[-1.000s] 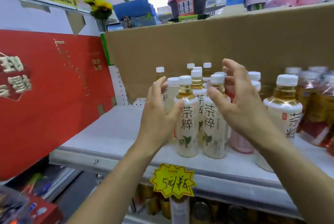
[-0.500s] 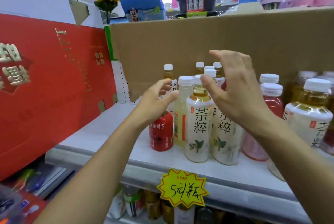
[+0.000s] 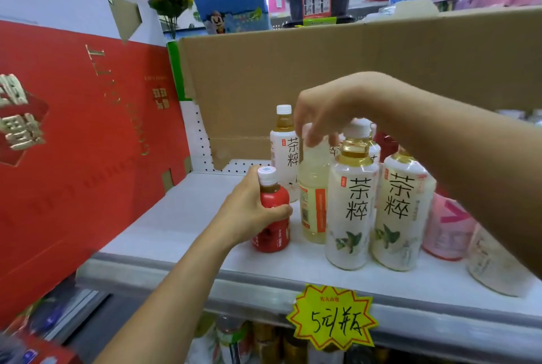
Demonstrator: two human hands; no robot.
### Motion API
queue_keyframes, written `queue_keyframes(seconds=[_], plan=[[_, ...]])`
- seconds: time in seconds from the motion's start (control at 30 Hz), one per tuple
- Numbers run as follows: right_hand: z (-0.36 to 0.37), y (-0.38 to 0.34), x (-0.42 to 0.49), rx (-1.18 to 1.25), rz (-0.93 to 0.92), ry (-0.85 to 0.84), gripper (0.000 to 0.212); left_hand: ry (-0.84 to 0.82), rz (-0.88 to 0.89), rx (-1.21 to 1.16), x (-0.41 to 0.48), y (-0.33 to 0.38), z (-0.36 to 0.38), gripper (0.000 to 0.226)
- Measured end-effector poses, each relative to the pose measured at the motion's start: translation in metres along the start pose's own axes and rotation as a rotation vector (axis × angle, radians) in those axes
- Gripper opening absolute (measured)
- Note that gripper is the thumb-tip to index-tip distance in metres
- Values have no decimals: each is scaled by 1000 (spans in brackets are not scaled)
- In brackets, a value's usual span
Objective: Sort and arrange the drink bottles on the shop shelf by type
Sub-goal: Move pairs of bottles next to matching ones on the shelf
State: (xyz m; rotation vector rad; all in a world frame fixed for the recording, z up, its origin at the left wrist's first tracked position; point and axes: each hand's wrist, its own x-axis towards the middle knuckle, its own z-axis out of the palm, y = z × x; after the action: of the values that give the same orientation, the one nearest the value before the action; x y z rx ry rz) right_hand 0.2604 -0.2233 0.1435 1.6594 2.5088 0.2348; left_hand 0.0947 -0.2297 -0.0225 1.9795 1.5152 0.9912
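Shelf (image 3: 187,234): L hand (image 3: 249,211) grips red bottle (image 3: 272,217); R hand (image 3: 325,117) pinches pale bottle (image 3: 313,202) top.

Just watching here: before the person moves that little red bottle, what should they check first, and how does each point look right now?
1. Left hand wrapped round the small red bottle: ok, fingers and thumb close round its body.
2. Red bottle's cap on: ok.
3. Free space on the shelf to the left of the bottle: ok, bare there.
4. Right hand has a firm hold on the pale yellow bottle: cannot tell, fingertips are at its top but blurred.
5. White tea bottles in front stand upright: ok.
6. Red bottle lifted off the shelf: cannot tell, its base looks at shelf level.
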Motion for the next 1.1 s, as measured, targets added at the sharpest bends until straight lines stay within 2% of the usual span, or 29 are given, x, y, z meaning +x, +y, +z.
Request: queue_keyframes(seconds=[0.1, 0.4, 0.63, 0.7, 0.77, 0.8, 0.83, 0.9, 1.0, 1.03, 1.1], plan=[[1, -13, 11, 97, -15, -6, 26, 13, -16, 30, -1, -18, -22, 55], [6, -89, 53, 279, -136, 187, 23, 199, -101, 39, -17, -80, -94, 62], [30, -130, 63, 451, -157, 352, 38, 230, -116, 8, -20, -98, -105, 90], [32, -121, 50, 416, -123, 394, 50, 423, -2, 73, -21, -90, -99, 95], [25, -97, 26, 374, -61, 489, 57, 673, 249, 74, -26, -64, -92, 81], [19, -81, 10, 360, -14, 549, 55, 716, 367, 18, -29, -47, -85, 73], [12, -63, -5, 354, 40, 603, 52, 684, 460, -62, -32, -28, -75, 69], [-1, -26, -29, 369, 150, 627, 45, 466, 551, -223, -37, 9, -42, 71], [-10, 15, -49, 388, 312, 467, 36, 109, 506, -260, -38, 52, 23, 97], [-9, 24, -54, 373, 348, 396, 32, 62, 476, -226, -35, 60, 44, 107], [-5, 37, -60, 316, 385, 248, 28, 74, 426, -167, -26, 66, 70, 115]])
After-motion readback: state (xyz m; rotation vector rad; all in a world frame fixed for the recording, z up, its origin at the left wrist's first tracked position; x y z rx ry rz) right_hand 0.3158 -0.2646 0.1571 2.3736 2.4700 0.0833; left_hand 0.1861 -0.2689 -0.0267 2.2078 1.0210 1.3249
